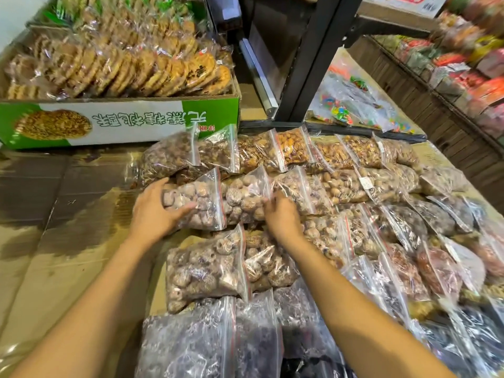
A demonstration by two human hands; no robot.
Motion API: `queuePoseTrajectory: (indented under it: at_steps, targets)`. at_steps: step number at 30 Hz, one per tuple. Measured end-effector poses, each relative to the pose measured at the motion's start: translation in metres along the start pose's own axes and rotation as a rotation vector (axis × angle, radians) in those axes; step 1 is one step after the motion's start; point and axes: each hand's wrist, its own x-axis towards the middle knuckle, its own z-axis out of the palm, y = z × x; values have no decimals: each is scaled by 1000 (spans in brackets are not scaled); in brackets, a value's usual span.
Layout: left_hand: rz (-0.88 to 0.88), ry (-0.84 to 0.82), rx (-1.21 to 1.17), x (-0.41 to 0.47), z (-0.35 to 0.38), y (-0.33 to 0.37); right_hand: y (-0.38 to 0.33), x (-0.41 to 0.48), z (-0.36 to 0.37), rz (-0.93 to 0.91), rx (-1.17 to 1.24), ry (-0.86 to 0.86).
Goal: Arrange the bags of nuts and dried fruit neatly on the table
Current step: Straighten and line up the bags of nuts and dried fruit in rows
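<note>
Clear zip bags of nuts and dried fruit lie in overlapping rows across the table. My left hand [155, 211] grips the left end of a bag of pale dried fruit [199, 205] in the second row. My right hand [281, 216] rests on the neighbouring bag of walnuts [245, 197], fingers curled on its lower edge. In front lies another bag of pale dried fruit [204, 271]. Bags of dark dried fruit [191, 342] fill the nearest row. A back row of brown nut bags [272, 151] runs to the right.
A green and white carton of wrapped round biscuits [117, 124] stands at the back left. Flattened cardboard [54, 214] covers the table's left side. A black metal post [308, 64] rises behind the bags. Shelves of colourful packets [463, 64] line the right.
</note>
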Motion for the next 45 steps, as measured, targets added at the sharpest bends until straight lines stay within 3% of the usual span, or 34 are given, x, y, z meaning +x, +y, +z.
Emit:
queuePoseTrajectory:
  at_steps: [2, 4, 7, 12, 16, 18, 20, 24, 27, 31, 41, 45]
  targets:
    - [-118, -18, -142, 7, 10, -11, 1, -3, -3, -10, 83, 30]
    - [-124, -9, -190, 6, 22, -10, 0, -2, -9, -52, 120, 83]
    - [-59, -15, -135, 5, 39, 2, 2, 6, -16, -73, 97, 167]
    - [-20, 15, 66, 3, 42, -1, 6, 6, -26, -83, -38, 15]
    - [91, 7, 126, -6, 40, 2, 5, -11, -46, -77, 72, 54]
    - [133, -96, 174, -9, 44, 4, 11, -26, -57, -70, 137, 74]
    - [105, -178, 223, -7, 44, 4, 20, -43, -69, -86, 130, 88]
    - [29, -152, 117, -12, 33, 39, 48, -73, -98, -71, 136, 136]
    - [201, -173, 158, -39, 36, 87, 76, -89, -124, -59, 94, 162]
    - [391, -337, 154, -84, 58, 140, 125, -99, -165, -18, 97, 198]
    - [538, -475, 309, -176, 179, 263, 297, -77, -257, 138, -185, 264]
    - [542, -536, 380, -192, 260, 314, 372, -76, -282, 71, -168, 181]
